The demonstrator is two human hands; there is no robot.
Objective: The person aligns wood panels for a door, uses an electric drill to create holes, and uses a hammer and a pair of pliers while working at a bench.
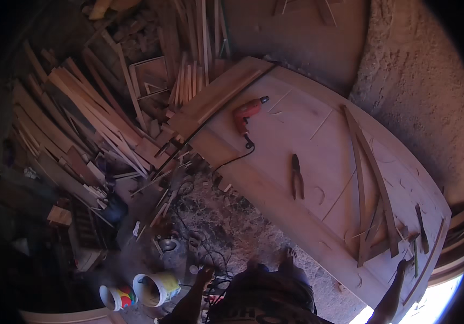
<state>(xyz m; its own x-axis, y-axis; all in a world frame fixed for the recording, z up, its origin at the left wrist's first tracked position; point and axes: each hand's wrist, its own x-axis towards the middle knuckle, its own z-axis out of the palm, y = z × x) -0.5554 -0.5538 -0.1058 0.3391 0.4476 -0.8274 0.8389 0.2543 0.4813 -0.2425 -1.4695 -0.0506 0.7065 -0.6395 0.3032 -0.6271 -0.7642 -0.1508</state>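
My right hand (403,265) rests at or just above the near right end of a large wooden panel (275,156). Beside it lies a slim tool with a green handle and dark head (415,254), perhaps a hammer. Whether the fingers touch it is too small to make out. My left hand (206,274) hangs low by my body, off the panel, its fingers in shadow. On the panel sit a red corded power drill (248,115), dark-handled pliers (297,177) and two long wood strips (369,183) meeting at their far end.
Stacked boards and offcuts (97,119) fill the left side. Two buckets (156,289) stand at the lower left. The drill's cord (226,163) drops over the panel's edge towards cables on the rough floor (232,221). A rough wall (410,86) borders the far right.
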